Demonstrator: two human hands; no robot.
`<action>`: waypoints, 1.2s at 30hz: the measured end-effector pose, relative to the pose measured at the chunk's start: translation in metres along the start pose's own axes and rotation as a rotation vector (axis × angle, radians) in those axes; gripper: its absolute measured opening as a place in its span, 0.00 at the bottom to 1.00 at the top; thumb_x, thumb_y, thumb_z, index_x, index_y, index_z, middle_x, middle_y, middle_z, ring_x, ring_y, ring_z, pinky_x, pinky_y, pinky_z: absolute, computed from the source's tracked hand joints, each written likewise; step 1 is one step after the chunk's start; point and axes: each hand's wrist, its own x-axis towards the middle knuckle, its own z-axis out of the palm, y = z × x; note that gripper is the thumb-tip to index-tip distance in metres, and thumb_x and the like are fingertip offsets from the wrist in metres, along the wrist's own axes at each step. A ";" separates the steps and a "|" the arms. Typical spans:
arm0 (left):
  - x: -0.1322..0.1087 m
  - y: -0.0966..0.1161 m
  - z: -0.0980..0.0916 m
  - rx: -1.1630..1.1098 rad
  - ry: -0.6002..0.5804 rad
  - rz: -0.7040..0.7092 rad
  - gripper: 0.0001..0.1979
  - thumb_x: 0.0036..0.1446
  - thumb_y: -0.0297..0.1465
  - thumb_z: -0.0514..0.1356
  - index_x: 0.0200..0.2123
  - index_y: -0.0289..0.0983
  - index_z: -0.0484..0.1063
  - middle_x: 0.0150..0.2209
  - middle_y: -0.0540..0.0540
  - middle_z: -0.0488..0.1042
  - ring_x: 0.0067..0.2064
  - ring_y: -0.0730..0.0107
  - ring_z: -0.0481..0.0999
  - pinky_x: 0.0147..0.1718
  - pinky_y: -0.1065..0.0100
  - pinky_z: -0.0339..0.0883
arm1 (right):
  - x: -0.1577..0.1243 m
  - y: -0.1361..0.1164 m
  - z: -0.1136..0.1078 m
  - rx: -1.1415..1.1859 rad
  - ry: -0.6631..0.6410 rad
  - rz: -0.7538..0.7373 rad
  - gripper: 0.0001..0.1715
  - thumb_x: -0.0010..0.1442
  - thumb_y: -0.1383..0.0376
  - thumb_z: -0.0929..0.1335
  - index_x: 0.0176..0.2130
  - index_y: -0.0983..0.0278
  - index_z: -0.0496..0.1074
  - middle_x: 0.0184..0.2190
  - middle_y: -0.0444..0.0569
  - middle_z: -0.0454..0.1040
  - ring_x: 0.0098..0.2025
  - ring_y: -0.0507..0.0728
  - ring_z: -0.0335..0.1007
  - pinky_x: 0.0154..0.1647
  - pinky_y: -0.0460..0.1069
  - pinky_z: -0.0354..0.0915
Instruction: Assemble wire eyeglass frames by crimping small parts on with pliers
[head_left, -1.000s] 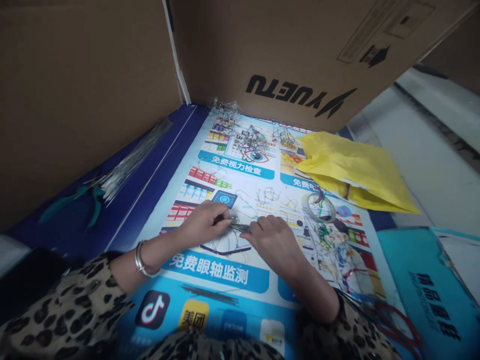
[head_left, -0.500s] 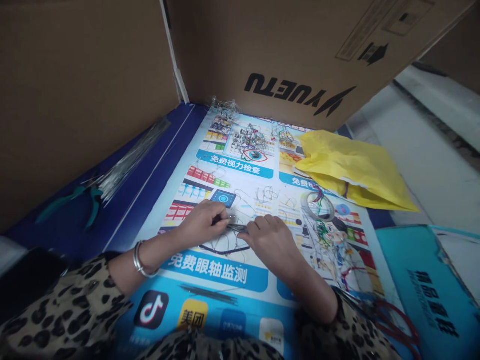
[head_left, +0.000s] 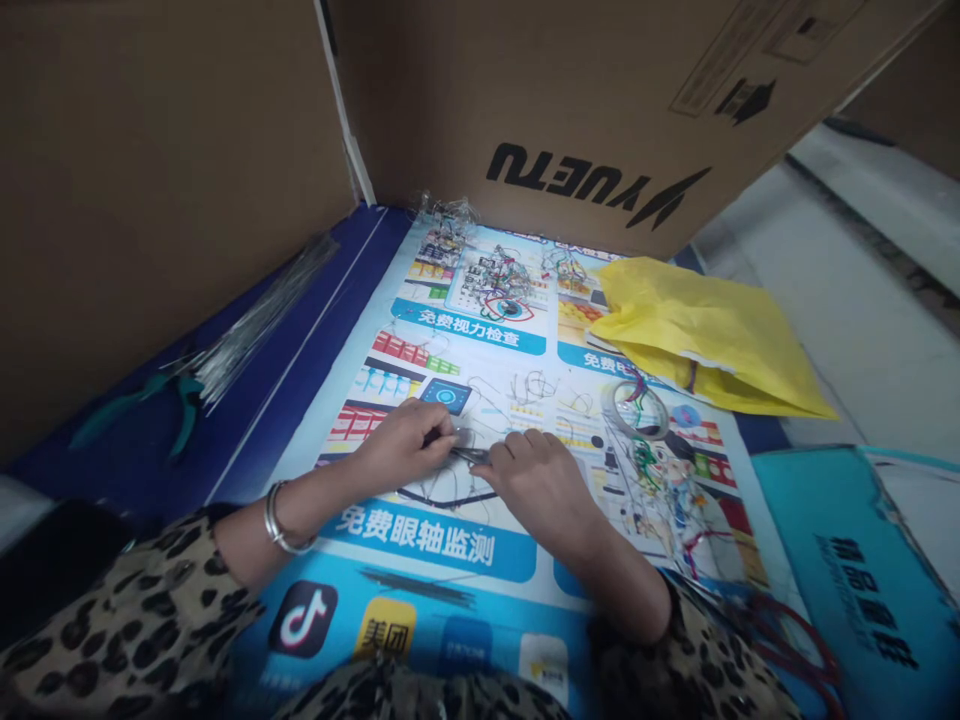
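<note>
Over the middle of the printed sheet (head_left: 442,535), my left hand (head_left: 401,445) is closed, pinching one end of a thin grey bundle that looks like metal wires (head_left: 470,455). My right hand (head_left: 536,485) is closed around the other end, its fingers curled over it. Only a short length of the wires shows between the two hands; the rest is hidden in the fingers. Fine bent wires (head_left: 532,388) lie scattered just beyond the hands. Nearer my body, a few dark straight strands (head_left: 416,587) rest on the sheet.
Teal-handled pliers (head_left: 187,400) lie at left beside a sheaf of straight wires (head_left: 259,325). Tangled wire pieces (head_left: 502,275) sit at the back, before a cardboard box (head_left: 450,100). At right are a tape roll (head_left: 637,412), a yellow bag (head_left: 712,335), red handles (head_left: 795,630) and a teal folder-like item (head_left: 810,520).
Both hands keep their grip and have barely moved. The wires between them have turned slightly. The view has shifted a little.
</note>
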 end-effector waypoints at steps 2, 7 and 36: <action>0.000 0.000 -0.001 -0.010 -0.013 0.001 0.07 0.54 0.28 0.54 0.24 0.36 0.62 0.22 0.52 0.66 0.28 0.73 0.64 0.31 0.69 0.57 | 0.000 0.000 0.000 0.006 -0.002 -0.005 0.15 0.56 0.56 0.67 0.27 0.65 0.68 0.24 0.48 0.69 0.30 0.57 0.63 0.30 0.50 0.48; -0.001 -0.002 -0.001 -0.019 -0.008 0.019 0.06 0.54 0.28 0.54 0.25 0.37 0.63 0.23 0.52 0.66 0.28 0.73 0.64 0.31 0.69 0.57 | 0.002 0.002 0.001 0.017 0.002 -0.009 0.15 0.56 0.56 0.67 0.26 0.64 0.68 0.24 0.48 0.69 0.30 0.57 0.62 0.30 0.50 0.48; -0.002 -0.004 0.002 -0.003 0.021 -0.020 0.05 0.52 0.27 0.54 0.24 0.37 0.62 0.23 0.52 0.67 0.28 0.72 0.65 0.30 0.69 0.58 | 0.002 0.004 0.001 0.022 -0.014 -0.016 0.16 0.58 0.56 0.66 0.27 0.64 0.68 0.24 0.49 0.69 0.30 0.56 0.62 0.30 0.49 0.49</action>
